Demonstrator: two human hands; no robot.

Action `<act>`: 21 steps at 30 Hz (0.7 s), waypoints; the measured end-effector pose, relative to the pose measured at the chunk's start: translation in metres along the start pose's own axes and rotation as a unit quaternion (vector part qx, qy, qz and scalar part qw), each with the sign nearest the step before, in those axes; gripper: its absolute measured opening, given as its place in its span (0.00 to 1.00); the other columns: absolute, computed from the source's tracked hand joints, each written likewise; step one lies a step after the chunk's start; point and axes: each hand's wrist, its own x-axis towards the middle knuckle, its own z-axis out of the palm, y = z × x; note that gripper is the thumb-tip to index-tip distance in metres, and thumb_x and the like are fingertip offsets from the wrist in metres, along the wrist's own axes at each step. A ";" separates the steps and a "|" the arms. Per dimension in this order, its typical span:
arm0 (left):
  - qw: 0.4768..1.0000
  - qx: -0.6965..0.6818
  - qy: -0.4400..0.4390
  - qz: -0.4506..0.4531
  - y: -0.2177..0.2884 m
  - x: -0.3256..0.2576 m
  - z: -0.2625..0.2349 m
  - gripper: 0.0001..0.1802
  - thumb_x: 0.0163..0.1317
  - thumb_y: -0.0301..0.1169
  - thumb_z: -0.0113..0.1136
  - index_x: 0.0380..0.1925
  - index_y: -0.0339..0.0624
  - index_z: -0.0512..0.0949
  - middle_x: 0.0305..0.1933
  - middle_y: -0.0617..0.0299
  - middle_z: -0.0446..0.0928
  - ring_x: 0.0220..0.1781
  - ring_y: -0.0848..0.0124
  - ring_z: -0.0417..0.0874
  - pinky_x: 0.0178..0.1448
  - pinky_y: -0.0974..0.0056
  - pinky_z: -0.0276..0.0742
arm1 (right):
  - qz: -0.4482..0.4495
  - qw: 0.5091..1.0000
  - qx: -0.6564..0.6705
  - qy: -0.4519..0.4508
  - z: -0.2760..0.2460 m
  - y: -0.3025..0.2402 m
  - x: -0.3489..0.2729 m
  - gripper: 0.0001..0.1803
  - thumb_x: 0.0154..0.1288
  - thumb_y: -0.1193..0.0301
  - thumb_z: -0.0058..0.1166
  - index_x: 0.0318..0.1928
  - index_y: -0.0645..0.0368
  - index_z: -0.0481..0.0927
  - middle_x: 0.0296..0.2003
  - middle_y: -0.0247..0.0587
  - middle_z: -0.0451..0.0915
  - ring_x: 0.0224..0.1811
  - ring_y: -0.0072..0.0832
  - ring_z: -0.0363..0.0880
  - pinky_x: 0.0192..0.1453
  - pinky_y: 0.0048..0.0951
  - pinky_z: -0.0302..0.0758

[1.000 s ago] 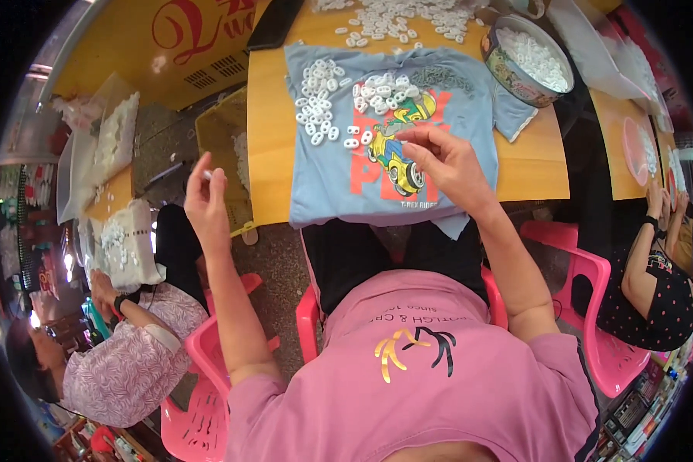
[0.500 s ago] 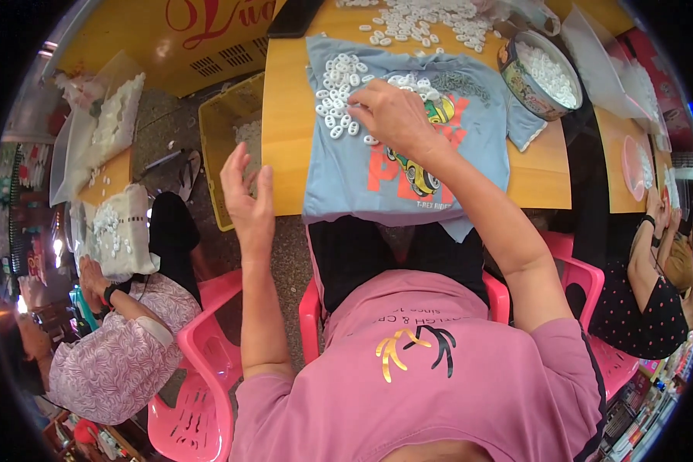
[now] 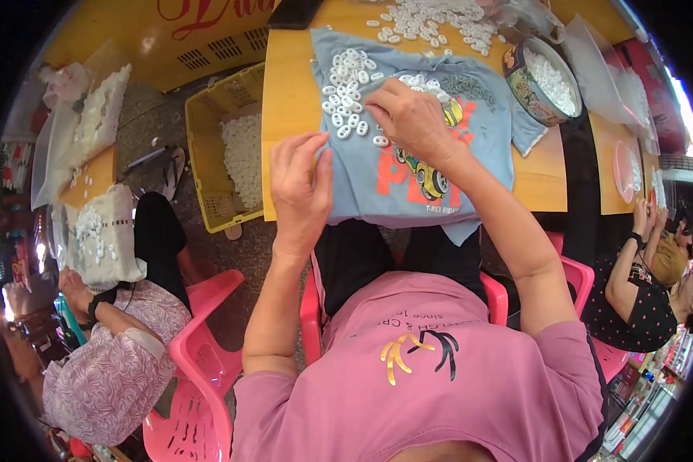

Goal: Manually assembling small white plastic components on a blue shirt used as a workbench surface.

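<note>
A light blue T-shirt (image 3: 346,181) lies over the near part of the table. On its upper left is a pile of white oval plastic pieces (image 3: 351,65), each with two holes. My right hand (image 3: 417,122) is over the shirt, fingers bent together at the right side of this pile; what is between its fingertips is hidden. More white pieces (image 3: 413,81) and a heap of small dark metal parts (image 3: 470,88) lie beyond it. My left hand (image 3: 299,192) is raised at the table's near left edge, fingers loosely curved, thumb apart, nothing visible in it.
A round tin (image 3: 525,96) of white pieces stands at the right; more loose pieces (image 3: 431,19) lie at the back. A dark phone-like object (image 3: 294,14) is at the far left corner. A yellow crate (image 3: 208,196) stands on the floor. People (image 3: 115,362) sit on both sides.
My left hand has moved right to the shirt's edge, its fingers now more curved. My right hand has shifted slightly right and down, beside the pile. The view has turned slightly.
</note>
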 end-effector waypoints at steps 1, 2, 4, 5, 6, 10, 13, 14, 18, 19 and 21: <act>1.000 -0.004 -0.005 0.014 -0.001 0.001 0.005 0.12 0.57 0.19 0.61 0.42 0.36 0.79 0.43 0.53 0.78 0.47 0.54 0.77 0.52 0.56 0.72 | 0.001 1.000 -0.002 -0.003 -0.004 -0.001 -0.001 0.06 0.62 0.68 0.59 0.36 0.56 0.83 0.36 0.39 0.79 0.35 0.42 0.82 0.36 0.40 0.77; 1.000 -0.006 -0.005 0.012 0.000 0.002 0.009 0.12 0.57 0.19 0.61 0.42 0.36 0.79 0.43 0.53 0.78 0.47 0.54 0.77 0.52 0.56 0.72 | -0.006 1.000 0.005 -0.012 -0.009 -0.002 -0.002 0.06 0.62 0.68 0.59 0.37 0.57 0.83 0.36 0.39 0.79 0.35 0.42 0.82 0.36 0.40 0.77; 0.998 -0.010 -0.025 0.057 0.002 0.004 0.018 0.12 0.55 0.18 0.61 0.41 0.36 0.79 0.43 0.53 0.78 0.47 0.54 0.77 0.52 0.55 0.72 | -0.010 1.000 0.010 -0.024 -0.019 -0.003 -0.005 0.07 0.62 0.69 0.59 0.37 0.57 0.83 0.36 0.39 0.79 0.35 0.41 0.81 0.36 0.40 0.77; 0.997 -0.018 -0.030 0.070 0.001 0.004 0.024 0.12 0.54 0.18 0.61 0.41 0.36 0.79 0.42 0.53 0.78 0.47 0.54 0.77 0.52 0.54 0.72 | -0.021 0.997 0.020 -0.067 -0.025 -0.002 -0.007 0.07 0.61 0.69 0.59 0.38 0.57 0.83 0.35 0.40 0.79 0.35 0.41 0.81 0.37 0.39 0.76; 0.997 -0.021 -0.032 0.070 0.001 0.003 0.027 0.12 0.54 0.18 0.61 0.41 0.36 0.79 0.42 0.53 0.78 0.47 0.54 0.77 0.52 0.54 0.72 | -0.033 0.993 0.030 -0.110 -0.027 -0.001 -0.009 0.07 0.61 0.69 0.60 0.38 0.57 0.83 0.35 0.40 0.78 0.35 0.41 0.81 0.37 0.39 0.76; 0.995 -0.044 -0.056 0.073 0.002 0.002 0.036 0.12 0.55 0.17 0.60 0.40 0.35 0.78 0.41 0.53 0.78 0.47 0.54 0.76 0.51 0.54 0.72 | -0.052 0.994 0.017 -0.096 -0.029 0.003 -0.014 0.07 0.57 0.69 0.62 0.37 0.56 0.83 0.33 0.40 0.79 0.34 0.41 0.82 0.35 0.40 0.77; 0.995 -0.043 -0.061 0.068 0.000 0.001 0.039 0.12 0.55 0.17 0.61 0.40 0.35 0.78 0.41 0.54 0.78 0.47 0.54 0.76 0.51 0.55 0.72 | -0.041 0.993 0.025 -0.108 -0.032 0.002 -0.016 0.08 0.60 0.71 0.61 0.39 0.61 0.81 0.33 0.42 0.78 0.34 0.42 0.80 0.38 0.39 0.76; 0.995 -0.046 -0.060 0.058 -0.001 -0.001 0.039 0.11 0.55 0.18 0.61 0.40 0.35 0.78 0.41 0.54 0.78 0.47 0.55 0.76 0.51 0.55 0.72 | -0.034 0.993 0.038 -0.102 -0.034 0.002 -0.016 0.08 0.60 0.72 0.60 0.39 0.61 0.81 0.32 0.41 0.77 0.33 0.39 0.80 0.37 0.36 0.75; 0.995 -0.042 -0.077 0.044 0.000 -0.002 0.039 0.11 0.55 0.19 0.61 0.39 0.36 0.78 0.42 0.55 0.78 0.48 0.55 0.76 0.53 0.55 0.71 | 0.058 0.982 0.171 -0.063 -0.044 0.009 -0.026 0.05 0.64 0.76 0.57 0.40 0.63 0.80 0.32 0.38 0.79 0.33 0.26 0.79 0.36 0.27 0.74; 0.995 -0.044 -0.081 0.045 0.000 -0.002 0.039 0.11 0.55 0.19 0.61 0.39 0.36 0.78 0.42 0.55 0.78 0.48 0.55 0.76 0.53 0.55 0.71 | 0.063 0.981 0.171 -0.062 -0.045 0.013 -0.031 0.05 0.64 0.76 0.57 0.40 0.63 0.80 0.32 0.38 0.79 0.33 0.26 0.79 0.36 0.27 0.74; 0.994 -0.012 -0.099 0.053 0.000 -0.002 0.039 0.10 0.56 0.18 0.61 0.39 0.35 0.79 0.43 0.54 0.79 0.48 0.55 0.77 0.54 0.55 0.72 | 0.194 0.933 0.303 -0.014 -0.049 0.023 -0.045 0.06 0.68 0.77 0.55 0.43 0.64 0.80 0.35 0.32 0.80 0.35 0.16 0.76 0.36 0.20 0.72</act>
